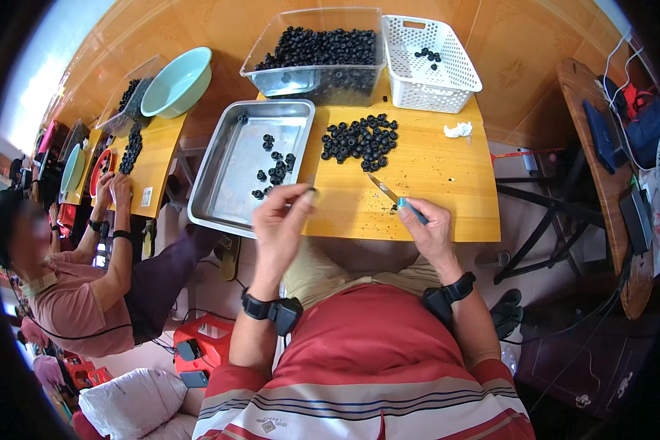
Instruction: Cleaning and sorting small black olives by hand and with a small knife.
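My right hand point(430, 226) is closed round the blue handle of a small knife point(385, 189), its blade slanting up and left over the table. Over the right rim of a metal tray point(220, 176), my left hand point(281, 220) pinches what looks like a small black ring-shaped part point(312, 190), mostly covered by the fingertips. Beyond the knife lies a pile of black ring-shaped parts point(359, 141) with holes in their middles. Several more black parts point(277, 170) are scattered inside the tray. Small dark scraps dot the wood near the blade.
A clear bin point(312, 92) full of black parts stands at the back of the yellow table point(462, 205), beside a white perforated basket point(436, 99) holding a few. Crumpled white tissue point(457, 130) lies at right. A co-worker point(88, 293) sits at a neighbouring table on the left.
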`<state>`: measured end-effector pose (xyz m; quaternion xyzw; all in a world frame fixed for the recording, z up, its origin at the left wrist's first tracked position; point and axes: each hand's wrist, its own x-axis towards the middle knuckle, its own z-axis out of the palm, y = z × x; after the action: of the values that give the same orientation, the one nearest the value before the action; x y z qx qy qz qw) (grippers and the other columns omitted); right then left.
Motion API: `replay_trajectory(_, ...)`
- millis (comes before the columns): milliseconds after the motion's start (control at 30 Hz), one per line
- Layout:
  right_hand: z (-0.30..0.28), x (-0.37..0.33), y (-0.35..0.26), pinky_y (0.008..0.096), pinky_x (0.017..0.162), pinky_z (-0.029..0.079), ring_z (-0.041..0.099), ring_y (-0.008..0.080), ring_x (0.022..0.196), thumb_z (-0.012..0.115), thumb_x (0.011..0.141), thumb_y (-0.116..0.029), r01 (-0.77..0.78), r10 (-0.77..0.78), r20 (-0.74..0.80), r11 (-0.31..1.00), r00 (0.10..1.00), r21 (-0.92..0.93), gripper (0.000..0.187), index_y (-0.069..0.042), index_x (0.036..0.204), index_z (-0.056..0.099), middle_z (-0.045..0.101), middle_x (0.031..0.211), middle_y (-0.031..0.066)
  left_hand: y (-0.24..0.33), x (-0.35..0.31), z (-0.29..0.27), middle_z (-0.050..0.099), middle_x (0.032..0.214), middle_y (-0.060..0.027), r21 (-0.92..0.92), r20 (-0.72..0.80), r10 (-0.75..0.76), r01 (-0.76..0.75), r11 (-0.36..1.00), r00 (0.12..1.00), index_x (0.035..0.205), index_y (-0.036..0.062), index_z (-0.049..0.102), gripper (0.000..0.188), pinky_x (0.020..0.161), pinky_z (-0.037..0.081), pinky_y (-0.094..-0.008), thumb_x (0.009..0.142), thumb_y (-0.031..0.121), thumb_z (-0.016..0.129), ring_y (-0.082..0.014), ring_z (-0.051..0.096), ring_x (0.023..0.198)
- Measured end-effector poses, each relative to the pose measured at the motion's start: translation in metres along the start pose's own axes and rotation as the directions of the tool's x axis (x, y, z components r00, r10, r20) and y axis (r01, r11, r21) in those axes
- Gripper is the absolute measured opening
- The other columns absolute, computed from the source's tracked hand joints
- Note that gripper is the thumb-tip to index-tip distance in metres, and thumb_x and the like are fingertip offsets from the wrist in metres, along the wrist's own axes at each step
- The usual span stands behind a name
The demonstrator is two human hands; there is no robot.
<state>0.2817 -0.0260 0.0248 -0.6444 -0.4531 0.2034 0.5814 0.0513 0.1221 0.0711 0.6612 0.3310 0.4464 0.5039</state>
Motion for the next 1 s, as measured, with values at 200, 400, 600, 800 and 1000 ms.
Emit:
replay_trajectory(200, 0.002, 0.001, 0.006, 0.0248, 0.064, 0.048, 0.058, 0.0073, 0.072, 0.074, 0.096, -0.027, 0.002, -0.002, -0.025, 1.0, 1.0, 0.027, 0.033, 0.005, 0.106, 0.074, 0.07, 0.079, 0.0043, 0.0, 0.049, -0.072, 0.071, 0.092, -0.0148, 0.659, -0.15, 0.26, -0.099, 0.745, 0.954, 0.101, 0.0018, 0.073, 0.019, 0.069, 0.053, -0.0326, 0.084, 0.008, 0.077, -0.0247, 0.069, 0.076)
replay_trajectory(400, 0.003, 0.003, 0.008, 0.0234, 0.06, 0.042, 0.051, 0.0052, 0.068, 0.072, 0.097, -0.029, -0.015, 0.022, -0.075, 0.996, 0.997, 0.093, 0.035, 0.005, 0.105, 0.074, 0.062, 0.075, -0.0024, -0.008, 0.048, -0.03, 0.072, 0.099, -0.0139, 0.699, 0.018, 0.334, -0.251, 0.67, 0.942, 0.101, 0.0049, 0.073, 0.02, 0.076, 0.055, -0.0402, 0.083, 0.012, 0.078, -0.0331, 0.069, 0.088)
replay_trajectory(600, -0.001, 0.003, 0.006, 0.0234, 0.06, 0.041, 0.049, 0.0047, 0.068, 0.071, 0.098, -0.029, -0.037, 0.043, -0.076, 0.996, 0.996, 0.085, 0.036, 0.006, 0.105, 0.074, 0.06, 0.074, -0.0033, -0.023, 0.041, 0.057, 0.069, 0.1, -0.0129, 0.631, 0.307, 0.286, -0.42, 0.652, 0.908, 0.106, 0.0065, 0.072, 0.023, 0.079, 0.057, -0.0426, 0.085, 0.016, 0.073, -0.0324, 0.068, 0.094)
replay_trajectory(800, -0.002, 0.002, 0.002, 0.0235, 0.061, 0.043, 0.051, 0.0049, 0.07, 0.071, 0.098, -0.029, -0.04, 0.045, -0.082, 0.997, 0.996, 0.069, 0.036, 0.006, 0.106, 0.074, 0.062, 0.076, -0.0022, -0.043, 0.052, 0.081, 0.066, 0.107, -0.013, 0.689, 0.429, 0.23, -0.481, 0.542, 0.874, 0.115, 0.0085, 0.071, 0.031, 0.08, 0.056, -0.0454, 0.086, 0.018, 0.072, -0.0342, 0.065, 0.098)
replay_trajectory(1000, -0.003, 0.002, 0.003, 0.0235, 0.062, 0.043, 0.053, 0.0054, 0.07, 0.071, 0.098, -0.03, -0.026, 0.033, -0.089, 0.997, 0.996, 0.079, 0.037, 0.006, 0.107, 0.074, 0.064, 0.077, -0.0014, -0.046, 0.054, 0.082, 0.067, 0.104, -0.0131, 0.707, 0.449, 0.193, -0.479, 0.52, 0.872, 0.109, 0.007, 0.071, 0.025, 0.078, 0.056, -0.046, 0.087, 0.019, 0.072, -0.0348, 0.066, 0.097)
